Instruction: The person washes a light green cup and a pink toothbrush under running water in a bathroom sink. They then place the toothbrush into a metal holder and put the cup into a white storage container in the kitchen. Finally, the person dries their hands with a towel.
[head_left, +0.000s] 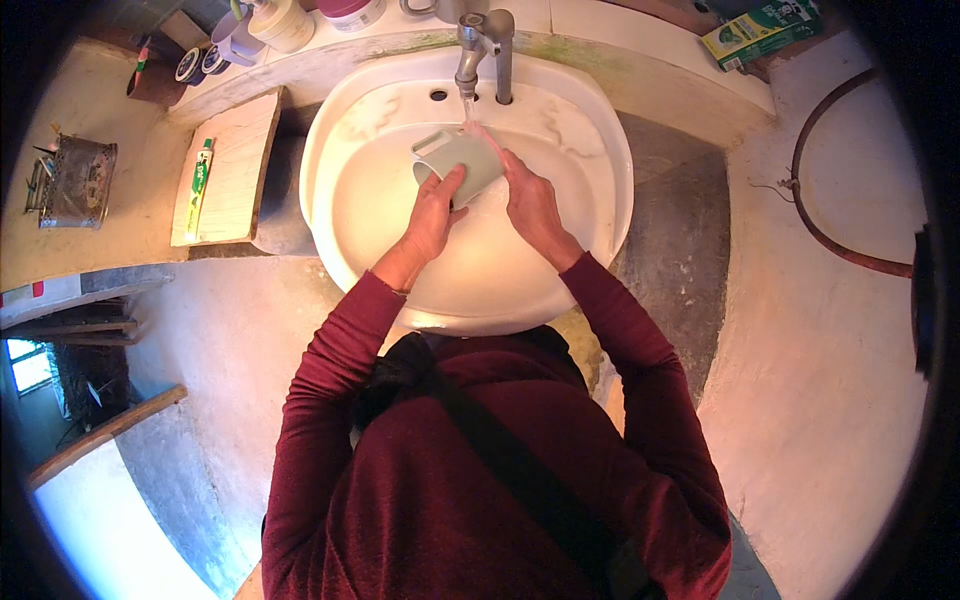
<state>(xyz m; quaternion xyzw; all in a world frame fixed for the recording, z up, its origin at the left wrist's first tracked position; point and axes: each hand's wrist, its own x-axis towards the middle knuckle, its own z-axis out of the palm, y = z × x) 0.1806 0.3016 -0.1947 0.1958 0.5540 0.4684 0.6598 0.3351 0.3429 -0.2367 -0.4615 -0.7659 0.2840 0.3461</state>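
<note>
Over the white washbasin (350,270), my left hand (430,222) is closed around a pale green mug (470,172). The mug is tipped on its side, its handle toward the back of the basin. My right hand (535,208) grips a slim pink toothbrush (490,143), which slants up to the left along the mug's far end. Its head lies at the thin stream of water from the metal tap (468,68). Splashing water blurs the bristles. The inside of the mug is mostly hidden.
Left of the basin, a green and white toothpaste tube (199,188) lies on a wooden board (237,160). A metal holder (78,183) stands farther left. Jars and a lilac mug (237,42) line the back ledge, with a green box (762,35) at its right. A hose (797,185) curves at right.
</note>
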